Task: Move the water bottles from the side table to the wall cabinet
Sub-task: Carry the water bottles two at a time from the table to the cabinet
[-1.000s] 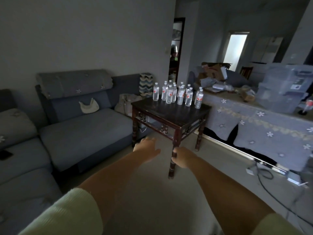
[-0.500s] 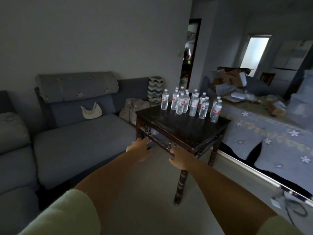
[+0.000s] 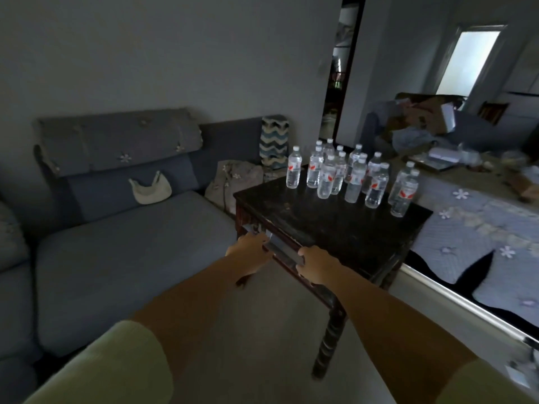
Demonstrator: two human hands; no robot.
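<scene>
Several clear water bottles [image 3: 326, 177] with white caps and red labels stand upright in a cluster on the far half of a dark wooden side table [image 3: 335, 228]. Both my forearms stretch forward. My left hand [image 3: 250, 249] is at the table's near left edge and my right hand [image 3: 316, 265] at its near front rail. Their fingers hang loosely curled and hold nothing. Whether they touch the wood I cannot tell. The wall cabinet is not in view.
A grey sofa [image 3: 131, 246] runs along the left, with a small white bag [image 3: 150, 189] and a grey backpack [image 3: 233, 179] on it. To the right stands a long table under a flowered cloth [image 3: 472, 223], cluttered with boxes. A doorway [image 3: 341, 74] opens behind the side table.
I have come closer to the side table; it and the bottles look larger. Both hands moved forward from mid-air to the table's near edge.
</scene>
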